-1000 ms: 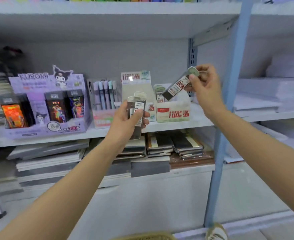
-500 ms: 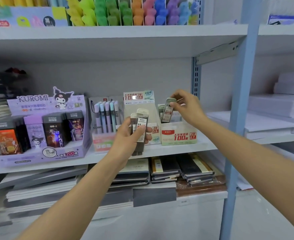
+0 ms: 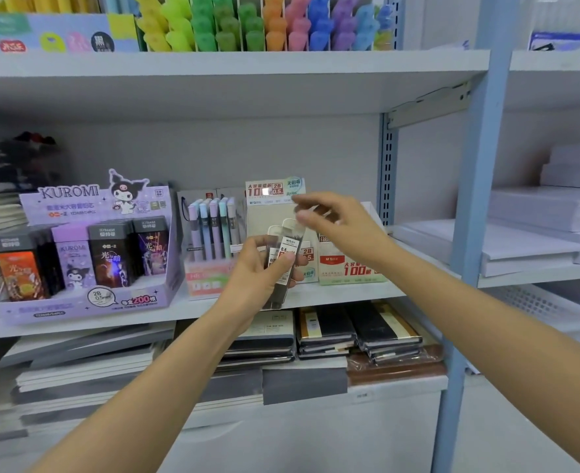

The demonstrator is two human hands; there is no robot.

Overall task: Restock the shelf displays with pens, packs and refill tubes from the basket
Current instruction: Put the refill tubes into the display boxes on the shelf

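White metal shop shelf (image 3: 193, 310) ahead: my left hand (image 3: 258, 268) grips the clear plastic refill tubes of dark lead (image 3: 287, 254) upright. My right hand (image 3: 339, 230) hovers just above their caps, fingers loosely parted, apparently empty, blurred.

The Kuromi display box (image 3: 90, 254) is standing at the left end of the middle shelf (image 3: 193, 310), close to its front edge. Just right of it the pen display (image 3: 212, 240) is standing. Right of that, the left refill box (image 3: 271, 213) and the right refill box (image 3: 350, 271) are sitting side by side, the latter nearer the upright post (image 3: 479, 199). Before the left refill box, the left hand (image 3: 258, 271) is holding the refill tubes (image 3: 287, 247) upright over the shelf's front edge. The right hand (image 3: 343, 227) is hovering just above and right of them. Highlighters (image 3: 264, 25) are standing on the upper shelf (image 3: 281, 64). Notebooks (image 3: 326, 331) are lying stacked beneath the middle shelf, and paper stacks (image 3: 534, 213) are lying right of the post.
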